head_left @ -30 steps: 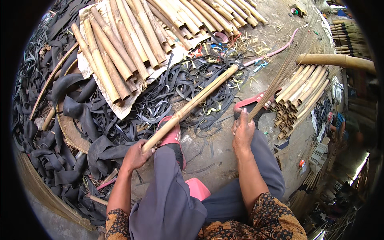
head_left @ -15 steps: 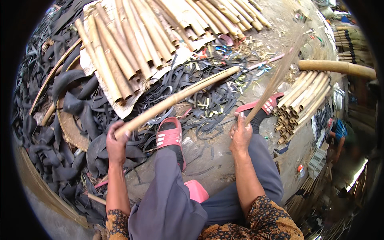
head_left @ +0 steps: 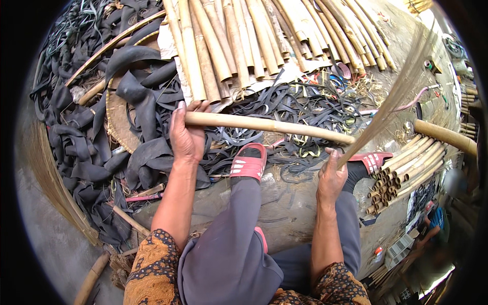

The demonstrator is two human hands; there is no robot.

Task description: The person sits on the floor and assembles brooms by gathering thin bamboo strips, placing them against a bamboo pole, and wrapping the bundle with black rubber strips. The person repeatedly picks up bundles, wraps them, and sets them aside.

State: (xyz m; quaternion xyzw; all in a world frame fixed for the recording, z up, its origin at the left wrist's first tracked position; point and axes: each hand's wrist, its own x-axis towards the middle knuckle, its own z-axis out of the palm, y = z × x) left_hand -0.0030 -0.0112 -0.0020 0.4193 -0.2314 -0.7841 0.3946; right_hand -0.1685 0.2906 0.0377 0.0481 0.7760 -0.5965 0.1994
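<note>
My left hand (head_left: 187,136) is at the near-left end of a pale bamboo pole (head_left: 269,125), its fingers curled about that end. The pole lies almost crosswise before me, its far end close to the stick bundle; whether they touch I cannot tell. In my right hand (head_left: 331,180) is the lower end of a bundle of long, thin brown sticks (head_left: 389,104), gripped in a closed fist. The bundle slants up to the right and fans out at its blurred top. Black rubber strips (head_left: 284,109) lie in a tangle on the ground beyond the pole.
Bamboo poles (head_left: 244,40) lie in rows on a pale sheet at the back. Cut bamboo tubes (head_left: 406,170) are stacked at the right, near a thick bamboo pole (head_left: 447,137). Black rubber sheets (head_left: 134,96) heap at the left. Another person (head_left: 434,223) is at the far right.
The bamboo pole has swung from a steep upward slant to nearly level, its far end nearer my right hand. The view has shifted left. Both hands keep their holds.
</note>
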